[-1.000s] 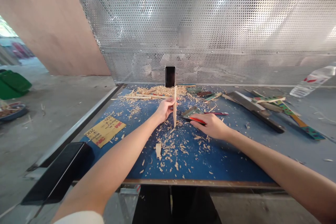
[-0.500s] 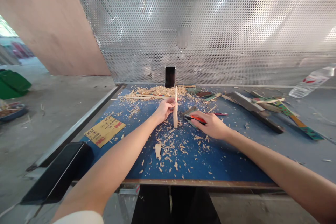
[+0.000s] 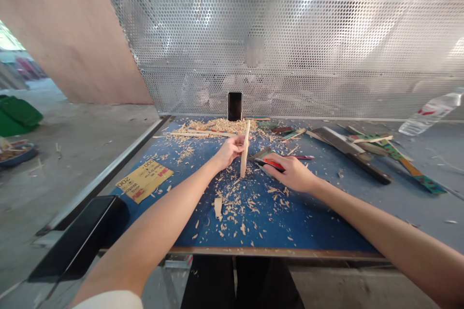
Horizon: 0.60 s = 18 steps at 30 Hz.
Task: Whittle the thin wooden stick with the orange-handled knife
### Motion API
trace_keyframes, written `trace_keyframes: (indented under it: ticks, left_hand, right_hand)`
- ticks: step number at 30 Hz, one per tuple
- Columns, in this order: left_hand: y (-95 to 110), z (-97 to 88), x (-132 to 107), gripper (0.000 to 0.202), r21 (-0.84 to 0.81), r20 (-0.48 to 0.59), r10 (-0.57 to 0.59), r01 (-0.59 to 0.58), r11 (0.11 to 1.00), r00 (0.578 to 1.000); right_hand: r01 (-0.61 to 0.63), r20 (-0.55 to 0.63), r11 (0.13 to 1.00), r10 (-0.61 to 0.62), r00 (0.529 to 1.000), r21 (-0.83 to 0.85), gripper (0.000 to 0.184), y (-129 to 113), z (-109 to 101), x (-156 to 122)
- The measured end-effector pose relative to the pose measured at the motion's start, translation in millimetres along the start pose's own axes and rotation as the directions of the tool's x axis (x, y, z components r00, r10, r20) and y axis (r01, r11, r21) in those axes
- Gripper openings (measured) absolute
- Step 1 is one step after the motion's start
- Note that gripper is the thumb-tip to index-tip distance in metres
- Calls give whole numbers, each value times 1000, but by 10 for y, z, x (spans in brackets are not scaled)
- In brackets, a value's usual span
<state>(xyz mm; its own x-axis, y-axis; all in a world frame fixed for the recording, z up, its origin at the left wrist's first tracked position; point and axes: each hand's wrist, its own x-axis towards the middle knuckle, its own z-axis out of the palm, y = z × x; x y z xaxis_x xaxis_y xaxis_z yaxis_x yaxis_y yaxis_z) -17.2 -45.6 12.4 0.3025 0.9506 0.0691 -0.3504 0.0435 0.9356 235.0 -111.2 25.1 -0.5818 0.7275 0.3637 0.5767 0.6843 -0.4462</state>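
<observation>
Between the fingers of my left hand (image 3: 231, 151) a pale, whittled wooden stick (image 3: 244, 159) stands nearly upright, its top leaning a little right. My right hand (image 3: 290, 170) is closed round a red and black utility knife (image 3: 273, 164). The knife's blade points left, toward the stick, with a small gap between them. Beneath both hands, wood shavings (image 3: 242, 207) lie scattered over the blue mat (image 3: 300, 227). One larger pale wood chip (image 3: 218, 207) rests nearer the front edge.
A phone (image 3: 235, 106) stands against the perforated metal screen (image 3: 290, 53). On the right lie a saw (image 3: 348, 149), painted wood strips (image 3: 406, 161) and a plastic bottle (image 3: 429, 113). Sandpaper (image 3: 145, 181) and a black box-like object (image 3: 79, 236) are at left.
The stick has turned slightly in my left hand; its top now tips further right and it looks narrower. My right hand and the knife have hardly moved.
</observation>
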Motion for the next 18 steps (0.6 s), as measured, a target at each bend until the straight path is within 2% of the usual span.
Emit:
trace_keyframes:
  ticks: [4, 7, 12, 14, 18]
  left_hand:
    - [-17, 20, 1, 40, 65, 23, -2, 0, 998, 1000]
    - [-11, 102, -53, 43, 136, 30, -6, 2, 991, 1000]
    - [22, 331, -213, 67, 162, 105, -32, 14, 987, 994]
    - [39, 417, -268, 58, 193, 98, -1, -18, 981, 995]
    - [66, 524, -323, 29, 308, 97, 49, -77, 948, 994]
  right_hand:
    - [3, -11, 1000, -4, 1000, -16, 30, -9, -7, 6]
    - [-7, -50, 1000, 6, 999, -18, 34, -2, -21, 15]
    - [-149, -187, 989, 150, 971, 18, 42, 66, -51, 68]
    - [-175, -218, 984, 179, 959, 36, 39, 112, -50, 98]
    - [-199, -221, 977, 212, 952, 78, 38, 208, -20, 136]
